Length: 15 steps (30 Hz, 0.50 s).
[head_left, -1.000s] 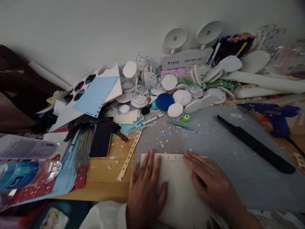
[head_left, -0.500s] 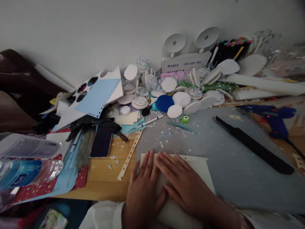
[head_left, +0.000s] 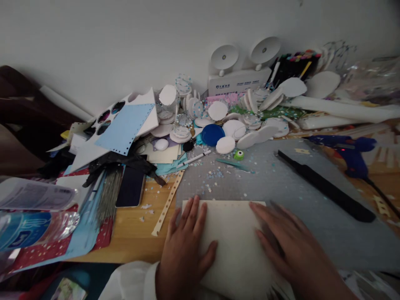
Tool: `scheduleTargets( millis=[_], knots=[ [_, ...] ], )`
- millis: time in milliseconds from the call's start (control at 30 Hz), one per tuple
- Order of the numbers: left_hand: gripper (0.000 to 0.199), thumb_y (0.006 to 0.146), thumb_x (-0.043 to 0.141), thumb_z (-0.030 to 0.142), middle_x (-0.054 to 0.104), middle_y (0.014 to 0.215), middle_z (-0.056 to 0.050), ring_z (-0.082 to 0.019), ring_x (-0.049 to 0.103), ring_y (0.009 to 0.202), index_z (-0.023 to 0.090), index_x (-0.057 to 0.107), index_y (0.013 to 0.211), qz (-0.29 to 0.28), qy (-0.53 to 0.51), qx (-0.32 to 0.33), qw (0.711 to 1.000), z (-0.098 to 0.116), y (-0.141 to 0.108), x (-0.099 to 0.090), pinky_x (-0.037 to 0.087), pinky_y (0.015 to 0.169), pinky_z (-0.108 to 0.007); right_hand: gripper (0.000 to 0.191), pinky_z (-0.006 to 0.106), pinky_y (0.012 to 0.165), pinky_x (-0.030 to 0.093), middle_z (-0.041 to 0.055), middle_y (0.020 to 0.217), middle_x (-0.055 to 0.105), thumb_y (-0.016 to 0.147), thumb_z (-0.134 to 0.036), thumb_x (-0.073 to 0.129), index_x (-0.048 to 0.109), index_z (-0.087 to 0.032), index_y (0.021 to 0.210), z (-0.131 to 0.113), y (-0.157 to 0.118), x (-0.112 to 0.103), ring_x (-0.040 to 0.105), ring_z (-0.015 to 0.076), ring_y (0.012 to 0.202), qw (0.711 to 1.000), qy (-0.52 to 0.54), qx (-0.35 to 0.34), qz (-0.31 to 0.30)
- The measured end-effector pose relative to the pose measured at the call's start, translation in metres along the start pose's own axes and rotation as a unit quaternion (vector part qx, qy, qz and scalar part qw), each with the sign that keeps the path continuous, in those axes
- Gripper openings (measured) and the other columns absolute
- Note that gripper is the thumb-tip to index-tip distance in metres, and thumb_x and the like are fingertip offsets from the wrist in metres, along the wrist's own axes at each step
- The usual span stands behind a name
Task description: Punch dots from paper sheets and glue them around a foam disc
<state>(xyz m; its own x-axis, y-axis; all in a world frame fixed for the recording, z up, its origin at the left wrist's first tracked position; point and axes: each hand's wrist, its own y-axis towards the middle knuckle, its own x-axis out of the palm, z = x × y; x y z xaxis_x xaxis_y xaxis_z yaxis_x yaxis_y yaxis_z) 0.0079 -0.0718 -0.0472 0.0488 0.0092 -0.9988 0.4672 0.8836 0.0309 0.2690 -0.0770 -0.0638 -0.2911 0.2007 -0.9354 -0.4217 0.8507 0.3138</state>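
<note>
Cream paper (head_left: pixel 234 246) lies at the front edge of the grey cutting mat (head_left: pixel 281 183), with faint marks along its top edge. My left hand (head_left: pixel 189 246) rests flat on the paper's left side, fingers spread and pointing away from me. Over its right side is my right hand (head_left: pixel 287 241), somewhat blurred, fingers extended and apart, its fingertips at the top right corner. A cream punched strip (head_left: pixel 168 204) lies left of the paper. Beyond the paper are a small green punch (head_left: pixel 238 155), a teal blade-like piece (head_left: pixel 233 163) and a white pen (head_left: pixel 194 158).
A black long-handled tool (head_left: pixel 325 187) and a blue glue gun (head_left: pixel 350 152) lie at the right. White discs (head_left: pixel 225 145) are heaped along the wall. To the left are a phone (head_left: pixel 130 186), wires (head_left: pixel 109 196) and a plastic bottle (head_left: pixel 37 227).
My right hand has moved right, away from my left hand, to the paper's right side. More of the paper's middle shows. My left hand has stayed on the left side.
</note>
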Motion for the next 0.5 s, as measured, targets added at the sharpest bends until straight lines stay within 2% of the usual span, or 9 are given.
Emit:
scheduleTargets(
  millis=[100,267,367,500],
  knots=[
    [0.073,0.084,0.052,0.040,0.024,0.156,-0.009,-0.025,0.025,0.142,0.014,0.027,0.148,-0.002,0.000,0.008,1.000,-0.001,0.001,0.000,0.012,0.111,-0.040,0.040,0.042,0.102,0.038,0.0133,0.121,0.065,0.093,-0.025,0.045,0.050,-0.010,0.129,0.000,0.009,-0.004,0.059,0.0234,0.111,0.999,0.017,-0.029,0.030],
    [0.075,0.085,0.051,0.046,0.027,0.155,-0.009,-0.024,0.027,0.142,0.014,0.027,0.148,0.009,-0.005,0.030,0.999,-0.007,0.001,0.002,0.008,0.113,-0.040,0.056,0.042,0.103,0.040,0.0135,0.143,0.048,0.090,-0.025,0.047,0.038,-0.008,0.142,-0.010,0.021,0.009,0.044,0.0247,0.131,0.996,0.013,-0.088,-0.026],
    [0.072,0.085,0.050,0.051,0.030,0.154,-0.008,-0.024,0.031,0.140,0.020,0.030,0.147,0.028,-0.008,0.009,1.000,-0.008,0.000,0.003,0.010,0.112,-0.039,0.061,0.041,0.103,0.040,0.0118,0.144,0.047,0.090,-0.026,0.047,0.030,-0.009,0.147,-0.009,0.012,0.016,0.043,0.0229,0.133,0.995,0.011,-0.083,-0.048],
    [0.071,0.084,0.047,0.061,0.034,0.152,-0.008,-0.025,0.036,0.137,0.025,0.036,0.144,0.033,-0.010,-0.011,0.999,-0.008,0.001,0.002,0.011,0.111,-0.040,0.063,0.045,0.106,0.035,0.0099,0.142,0.050,0.091,-0.026,0.045,0.024,-0.012,0.148,-0.003,-0.007,0.013,0.049,0.0218,0.128,0.997,0.000,-0.050,-0.052]
  ],
)
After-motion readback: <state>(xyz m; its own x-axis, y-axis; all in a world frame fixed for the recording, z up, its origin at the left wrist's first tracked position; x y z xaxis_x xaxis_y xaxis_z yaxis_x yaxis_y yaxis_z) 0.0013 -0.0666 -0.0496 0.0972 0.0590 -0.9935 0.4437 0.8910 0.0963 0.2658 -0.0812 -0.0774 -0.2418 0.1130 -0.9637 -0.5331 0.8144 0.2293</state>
